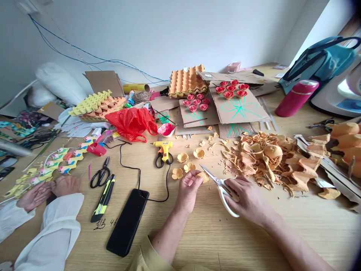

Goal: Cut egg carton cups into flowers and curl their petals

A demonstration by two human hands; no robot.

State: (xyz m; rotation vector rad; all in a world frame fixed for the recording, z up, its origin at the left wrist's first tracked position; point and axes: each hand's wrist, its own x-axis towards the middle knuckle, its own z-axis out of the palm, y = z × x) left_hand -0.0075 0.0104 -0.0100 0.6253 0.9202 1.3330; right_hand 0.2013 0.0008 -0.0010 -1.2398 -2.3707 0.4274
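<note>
Between the thumb and fingers of my left hand [188, 190] is a small orange egg-carton cup [203, 176]. My right hand [244, 197] grips white-handled scissors [225, 194], whose blades point up and left, close beside the cup. Just beyond my left hand lie several cut petal cups, among them one flower-shaped cup [177, 173] and a nested one [199, 153]. To the right is a heap of orange carton scraps [254, 160]. The fingers of my right hand partly hide the scissor handles.
A yellow glue gun [164, 146], black scissors [100, 176], a utility knife [103, 199] and a phone [128, 222] lie leftward. A co-worker's hands [50, 190] are at far left, near painted carton strips [53, 163]. Red flowers [197, 102] stand on cardboard behind, left of a pink bottle [296, 98].
</note>
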